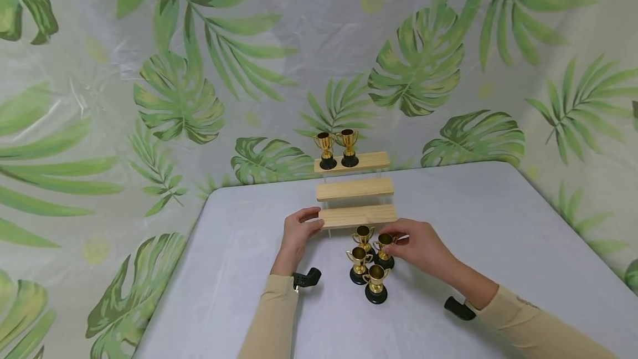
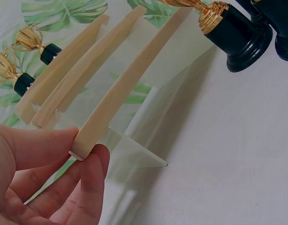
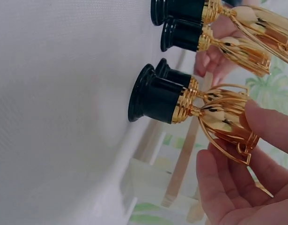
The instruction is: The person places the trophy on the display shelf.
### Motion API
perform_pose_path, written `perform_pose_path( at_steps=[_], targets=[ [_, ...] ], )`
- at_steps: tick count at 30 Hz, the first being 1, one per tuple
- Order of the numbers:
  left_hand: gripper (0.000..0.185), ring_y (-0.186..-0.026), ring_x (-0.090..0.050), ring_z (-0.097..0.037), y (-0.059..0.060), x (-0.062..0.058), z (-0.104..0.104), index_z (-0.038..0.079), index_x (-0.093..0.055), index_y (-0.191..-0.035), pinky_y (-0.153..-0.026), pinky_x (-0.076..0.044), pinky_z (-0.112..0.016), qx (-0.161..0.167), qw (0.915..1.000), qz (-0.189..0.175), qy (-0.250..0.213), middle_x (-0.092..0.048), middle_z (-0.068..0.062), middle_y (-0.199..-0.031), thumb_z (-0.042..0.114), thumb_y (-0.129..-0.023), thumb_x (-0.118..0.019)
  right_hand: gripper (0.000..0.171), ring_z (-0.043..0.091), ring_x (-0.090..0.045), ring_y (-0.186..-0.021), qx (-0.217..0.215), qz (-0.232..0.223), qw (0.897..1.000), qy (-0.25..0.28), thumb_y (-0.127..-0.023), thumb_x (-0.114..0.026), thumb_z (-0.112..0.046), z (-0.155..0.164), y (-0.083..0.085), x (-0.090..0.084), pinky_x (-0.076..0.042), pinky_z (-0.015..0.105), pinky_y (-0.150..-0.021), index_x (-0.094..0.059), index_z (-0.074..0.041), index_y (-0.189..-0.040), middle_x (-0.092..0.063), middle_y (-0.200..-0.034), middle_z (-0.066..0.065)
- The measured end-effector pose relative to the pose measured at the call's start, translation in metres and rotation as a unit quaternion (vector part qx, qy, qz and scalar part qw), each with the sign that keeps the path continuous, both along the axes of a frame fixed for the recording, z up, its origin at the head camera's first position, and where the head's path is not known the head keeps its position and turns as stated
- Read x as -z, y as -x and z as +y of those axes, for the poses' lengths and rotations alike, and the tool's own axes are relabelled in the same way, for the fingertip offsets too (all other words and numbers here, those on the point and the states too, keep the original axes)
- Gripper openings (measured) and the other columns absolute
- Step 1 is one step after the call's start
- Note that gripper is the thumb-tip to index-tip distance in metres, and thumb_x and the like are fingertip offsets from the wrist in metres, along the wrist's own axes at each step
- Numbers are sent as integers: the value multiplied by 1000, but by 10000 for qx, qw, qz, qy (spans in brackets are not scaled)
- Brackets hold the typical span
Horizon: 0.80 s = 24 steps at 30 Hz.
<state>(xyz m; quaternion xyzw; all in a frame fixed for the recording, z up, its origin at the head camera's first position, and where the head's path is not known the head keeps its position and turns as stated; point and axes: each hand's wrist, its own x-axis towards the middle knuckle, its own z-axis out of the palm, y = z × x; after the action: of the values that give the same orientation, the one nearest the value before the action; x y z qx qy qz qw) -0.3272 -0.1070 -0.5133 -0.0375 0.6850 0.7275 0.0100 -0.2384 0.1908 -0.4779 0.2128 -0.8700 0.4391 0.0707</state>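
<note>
Gold trophy cup [image 1: 385, 244], frame centre, pinched by right hand [image 1: 421, 248]; light, rigid, slick; best gripped at stem. Stand's bottom step [image 1: 358, 216] pinched by left hand [image 1: 297, 232].

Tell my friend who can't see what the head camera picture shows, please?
A person's right hand pinches one of four small gold trophies on a grey table, while the left hand holds the end of the lowest step of a wooden three-step stand. Two more trophies stand on the top step, before a leaf-print backdrop.
</note>
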Motion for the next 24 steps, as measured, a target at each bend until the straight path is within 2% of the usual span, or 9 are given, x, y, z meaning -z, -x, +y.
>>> perform_pose_path(
  at_steps=[5, 11, 17, 24],
  targets=[
    [43, -85, -69, -15, 1, 0, 0, -4, -67, -126, -75, -60, -30, 39, 10000, -65, -3, -69, -16, -118, -5, -84, -77, 31, 12, -67, -93, 36, -3, 10000, 4, -81, -86, -16, -1, 0, 1, -58, 23, -76, -75, -21, -110, -69, -103, -9],
    [44, -88, -69, -18, 2, -2, -1, -6, -64, -128, -81, -60, -38, 179, 9997, -152, 85, -66, -21, -122, -8, -86, -74, 31, 11, -67, -91, 29, 31, 10000, 8, -81, -86, -14, 0, 0, 3, -58, 23, -76, -75, -19, -110, -69, -103, -9],
    [44, -87, -68, -17, 2, 0, 1, -1, -67, -127, -86, -58, -42, 98, 9998, -153, 79, -67, -18, -123, -3, -85, -77, 32, 11, -67, -91, 40, 49, 10000, 7, -81, -86, -13, 1, -1, 3, -58, 23, -76, -75, -21, -110, -69, -103, -9],
    [41, -88, -68, -18, -1, -3, 1, -1, -69, -125, -79, -60, -36, 38, 9999, -48, 160, -68, -15, -118, -4, -85, -77, 32, 12, -67, -91, -13, 136, 9999, 33, -81, -86, -13, 0, -1, 1, -58, 23, -75, -75, -19, -110, -69, -102, -9]
  ],
)
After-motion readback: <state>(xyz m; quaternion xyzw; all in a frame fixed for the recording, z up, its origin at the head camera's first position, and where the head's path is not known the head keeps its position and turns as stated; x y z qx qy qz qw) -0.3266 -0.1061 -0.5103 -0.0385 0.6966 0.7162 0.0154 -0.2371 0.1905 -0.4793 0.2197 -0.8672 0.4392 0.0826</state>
